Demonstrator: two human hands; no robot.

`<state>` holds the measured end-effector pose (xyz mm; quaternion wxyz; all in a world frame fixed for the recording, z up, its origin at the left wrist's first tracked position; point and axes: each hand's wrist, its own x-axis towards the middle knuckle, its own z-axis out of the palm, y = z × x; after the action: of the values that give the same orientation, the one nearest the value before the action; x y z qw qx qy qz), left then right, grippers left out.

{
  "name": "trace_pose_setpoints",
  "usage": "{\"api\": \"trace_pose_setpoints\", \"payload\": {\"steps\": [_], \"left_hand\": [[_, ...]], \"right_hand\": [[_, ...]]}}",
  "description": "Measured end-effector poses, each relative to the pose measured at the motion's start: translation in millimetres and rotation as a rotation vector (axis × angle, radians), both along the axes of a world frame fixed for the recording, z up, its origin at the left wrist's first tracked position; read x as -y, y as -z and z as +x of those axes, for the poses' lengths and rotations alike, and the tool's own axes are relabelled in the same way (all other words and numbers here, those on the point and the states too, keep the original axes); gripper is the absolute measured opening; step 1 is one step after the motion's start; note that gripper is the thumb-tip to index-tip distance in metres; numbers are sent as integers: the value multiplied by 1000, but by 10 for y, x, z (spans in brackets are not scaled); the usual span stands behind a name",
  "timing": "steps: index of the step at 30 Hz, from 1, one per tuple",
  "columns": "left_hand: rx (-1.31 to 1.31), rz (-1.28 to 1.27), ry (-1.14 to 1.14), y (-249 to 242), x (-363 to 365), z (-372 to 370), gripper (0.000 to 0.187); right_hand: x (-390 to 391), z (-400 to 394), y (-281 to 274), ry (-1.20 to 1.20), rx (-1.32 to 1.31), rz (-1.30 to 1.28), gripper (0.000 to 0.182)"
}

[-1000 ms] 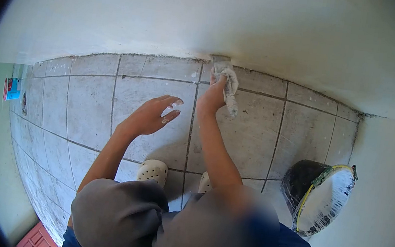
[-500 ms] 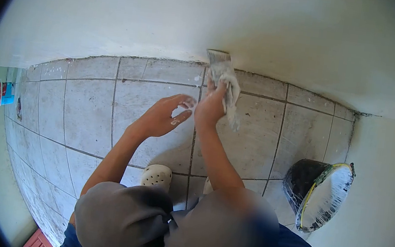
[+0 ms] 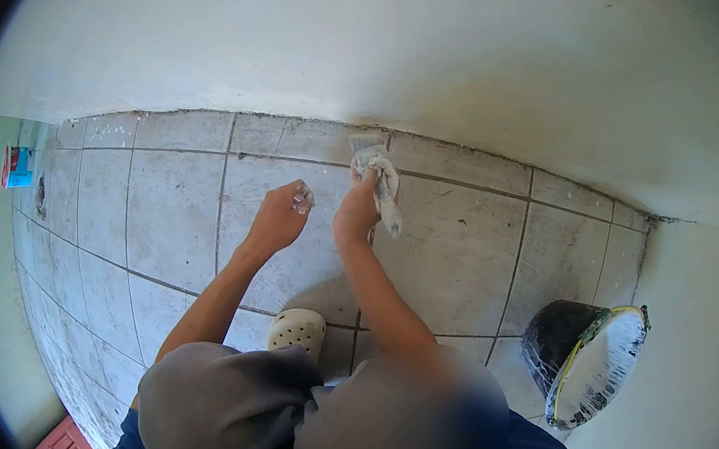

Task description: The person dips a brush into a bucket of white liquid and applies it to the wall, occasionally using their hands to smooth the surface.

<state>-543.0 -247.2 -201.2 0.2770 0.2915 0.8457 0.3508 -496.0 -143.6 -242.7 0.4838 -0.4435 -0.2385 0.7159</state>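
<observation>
My right hand (image 3: 359, 213) is closed around a paintbrush (image 3: 368, 142), its bristles just below the foot of the white wall (image 3: 327, 50). A paint-smeared cloth (image 3: 386, 194) is bunched in the same hand along the brush handle and hangs down over the tiles. My left hand (image 3: 281, 215) hovers over the tiled floor (image 3: 173, 211), apart from the brush. Its fingers are curled in, spotted with white paint, and I cannot make out anything in them.
A black bucket (image 3: 561, 339) coated inside with white paint leans at the right by the side wall. A pale clog (image 3: 297, 329) is below my hands. At the far left is a blue and red container (image 3: 19, 167), and a red object (image 3: 68, 440) lies bottom left.
My right hand has drawn the brush and cloth left and slightly down from the wall. My left hand has moved left, away from the right one, and its fingers have curled in.
</observation>
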Motion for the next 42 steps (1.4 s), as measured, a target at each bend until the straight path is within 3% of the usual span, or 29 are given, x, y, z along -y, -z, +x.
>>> {"api": "trace_pose_setpoints", "payload": {"steps": [3,7,10,13,16,19,23,26,28,31,34,37,39,41,42], "left_hand": [[18,-51,13,-7,56,-11,12],[20,-58,-25,15,145,-43,13],[8,-28,-28,61,156,-80,13],[-2,-29,38,74,124,-18,14],[-9,-26,45,76,115,24,14],[-22,-52,8,82,108,-9,14],[-35,-60,34,94,105,-40,13],[-51,-55,71,113,111,23,13],[-62,-32,78,112,97,15,12],[46,-23,39,76,55,-15,13],[401,-2,-50,42,-7,-94,19],[-90,88,-64,320,-234,-84,29],[-15,318,-316,653,-583,15,40],[277,624,-775,1122,-1109,99,38],[507,649,-777,870,-1303,141,35]], "right_hand": [[-31,-220,297,-15,47,6,25],[173,-266,-318,-73,-53,25,22],[274,-205,-42,-119,-60,-1,20],[164,-441,539,-83,185,56,19],[152,-354,-104,-229,133,139,35],[341,-102,-277,-191,-50,123,33],[214,349,-22,-151,-65,-43,18],[-25,561,18,-54,9,-133,21],[-199,689,50,-159,43,-74,24],[-400,881,-31,-374,46,20,29],[-551,1203,-78,-501,92,78,30],[-650,1575,-319,-477,123,48,30],[-671,1813,-445,-443,154,-1,31],[-649,2058,-485,-399,202,1,30],[-646,2170,-498,-379,226,5,30]]}}
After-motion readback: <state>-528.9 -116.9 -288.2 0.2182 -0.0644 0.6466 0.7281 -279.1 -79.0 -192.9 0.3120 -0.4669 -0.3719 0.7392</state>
